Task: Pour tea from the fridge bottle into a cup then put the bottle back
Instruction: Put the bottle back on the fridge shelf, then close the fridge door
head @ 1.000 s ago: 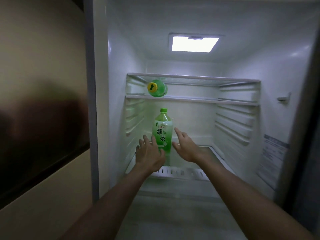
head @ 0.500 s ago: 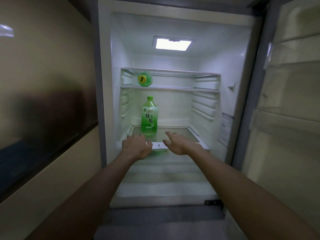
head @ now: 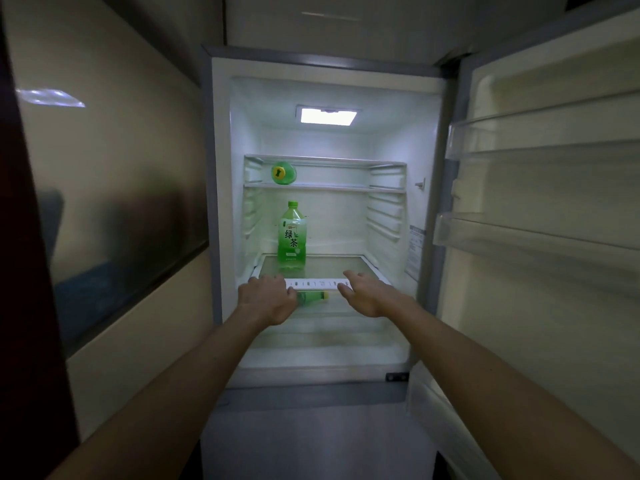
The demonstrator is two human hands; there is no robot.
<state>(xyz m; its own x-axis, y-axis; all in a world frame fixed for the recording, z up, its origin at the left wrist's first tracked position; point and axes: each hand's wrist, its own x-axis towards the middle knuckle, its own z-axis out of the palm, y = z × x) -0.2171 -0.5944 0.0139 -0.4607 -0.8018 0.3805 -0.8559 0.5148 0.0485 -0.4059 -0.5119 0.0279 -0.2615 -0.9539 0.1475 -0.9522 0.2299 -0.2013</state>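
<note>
A green tea bottle [head: 292, 235] with a green cap stands upright on the glass shelf [head: 337, 268] inside the open fridge. My left hand [head: 268, 299] hovers in front of the shelf's front edge, below the bottle, fingers loosely bent and holding nothing. My right hand [head: 365, 292] reaches toward the shelf edge to the right, fingers relaxed and empty. Neither hand touches the bottle. No cup is in view.
A second green bottle [head: 284, 173] lies on its side on the upper shelf. Another small green bottle [head: 311, 296] lies under the glass shelf behind my left hand. The fridge door [head: 540, 202] stands open on the right with door racks. A glossy cabinet panel [head: 114, 188] is at left.
Both hands have drawn back from the sides of the tea bottle to the shelf's front edge. The view has pulled away from the fridge, showing the door and frame.
</note>
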